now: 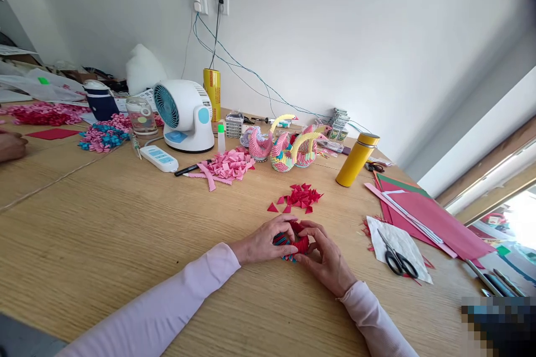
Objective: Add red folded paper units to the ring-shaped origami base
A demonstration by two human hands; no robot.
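At the left edge of the table [84, 223], another person's hand [12, 146] rests, cut off by the frame. Behind it lie red pieces [42, 115] and a pink-blue pile [104, 136]; beyond these, bags and clutter are too blurred to identify. A jar [141, 116] stands beside a fan [184, 116], with a remote [159, 158] and a pen [190, 168] in front. A pink pile [226, 166] lies right of the pen.

Near the front edge, the left hand [263, 242] and right hand [329, 259] meet, both curled closed around a red ring [293, 241] with teal tips. The fingers [312, 230] cover most of the ring; its full shape cannot be made out. It sits just above or on the table; contact is hidden.

Behind the hands lies a heap of red triangles [299, 197]. Further back stand paper swans [287, 148], overlapping each other. A yellow flask [357, 159] stands to their right.

Toward the right edge, scissors [397, 256] rest on white paper [397, 242], beside stacked sheets [427, 215]. The lower right corner is pixelated.
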